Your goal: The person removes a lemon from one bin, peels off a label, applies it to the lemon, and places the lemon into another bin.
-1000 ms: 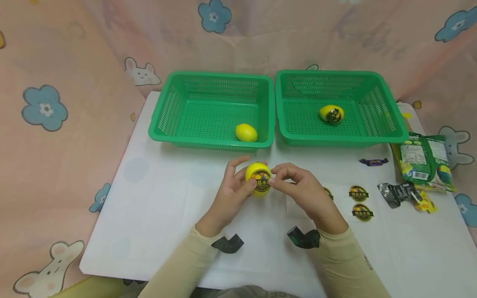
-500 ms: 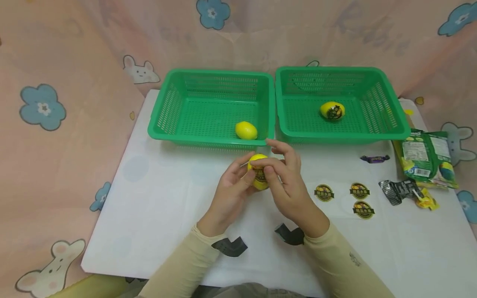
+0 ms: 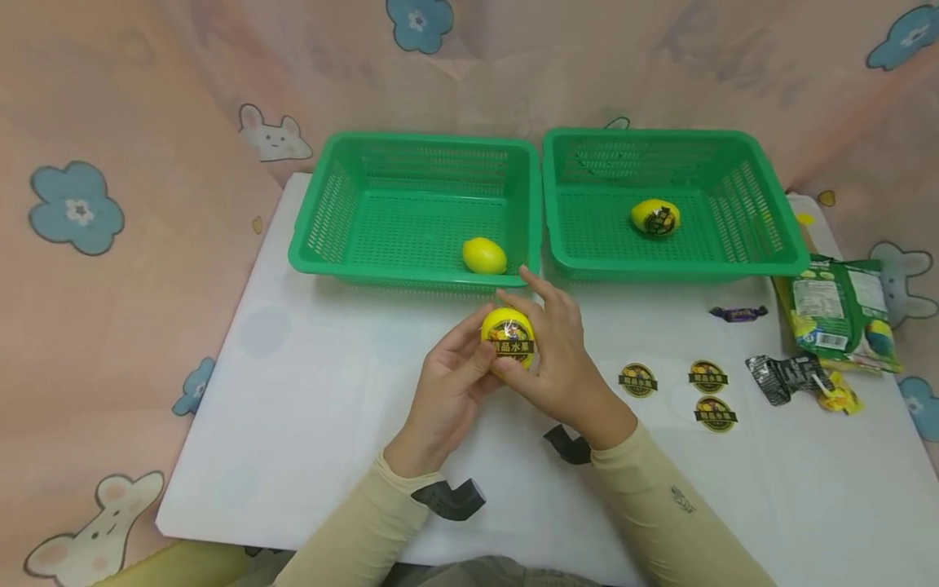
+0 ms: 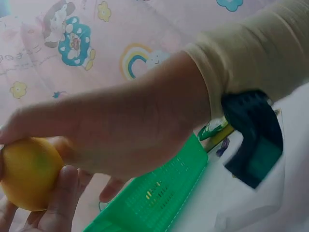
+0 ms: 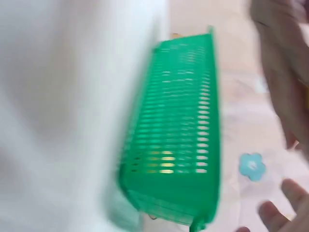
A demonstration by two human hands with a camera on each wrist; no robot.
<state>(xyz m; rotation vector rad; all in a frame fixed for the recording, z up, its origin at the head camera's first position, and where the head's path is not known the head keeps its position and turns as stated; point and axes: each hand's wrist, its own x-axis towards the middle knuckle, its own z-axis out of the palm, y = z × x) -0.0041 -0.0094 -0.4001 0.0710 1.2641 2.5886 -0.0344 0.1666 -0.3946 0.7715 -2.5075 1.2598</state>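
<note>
**Both hands hold a stickered lemon in front of two green baskets**

Where the two hands meet above the white desk, a yellow lemon sits between them, just in front of the gap between the baskets; its round dark sticker faces the head camera. The left hand holds the lemon from the left side, fingers curled round it and thumb against its lower edge; the left wrist view shows the same fruit cupped by that hand's fingertips. The right hand wraps the lemon from the right, its fingers bent about the far side, with the forefinger raised above the fruit near the basket rim; the right wrist view is too blurred to add detail.

Behind the hands stands the left green basket, with a plain lemon lying near its front right corner; beside it stands the right green basket, holding a stickered lemon toward the middle. On the desk to the right lie three loose stickers, a small purple sweet, a crumpled dark wrapper and a green packet at the edge.
</note>
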